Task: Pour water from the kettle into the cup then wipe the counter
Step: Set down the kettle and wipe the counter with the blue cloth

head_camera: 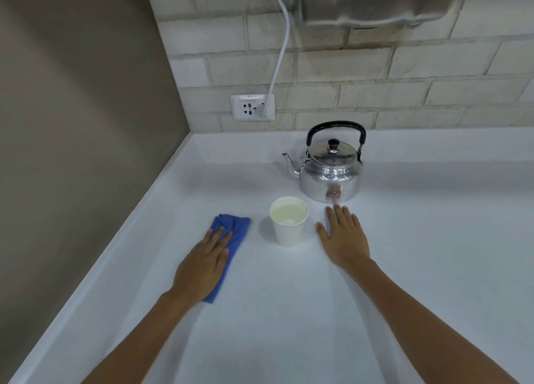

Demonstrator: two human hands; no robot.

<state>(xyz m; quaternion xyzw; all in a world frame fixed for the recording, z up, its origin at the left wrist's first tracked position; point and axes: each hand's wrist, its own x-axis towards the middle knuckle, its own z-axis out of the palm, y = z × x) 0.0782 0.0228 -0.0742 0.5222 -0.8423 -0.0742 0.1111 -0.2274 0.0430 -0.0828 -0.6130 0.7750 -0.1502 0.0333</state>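
We're on the wiping now, by the look of it: the white paper cup (pixel 289 221) at frame centre already holds water, standing between our two hands. Our left hand (pixel 203 263) lies flat, fingers spread, pressing the crumpled blue cloth (pixel 235 230) down at centre-left; that grip is a palm-press, not a pinch. The cloth looks soft and limp, so we'd steer it from on top. Our right hand (pixel 344 236) rests open on the white bench (pixel 289 326), holding nothing, just beside the cup. That cup is light and tippy, we judge, so the cloth should go wide of it. Behind it, upper centre, sits the shiny steel kettle with its black arched handle (pixel 332 166). The bench looks smooth; brick wall and a socket (pixel 252 107) behind.
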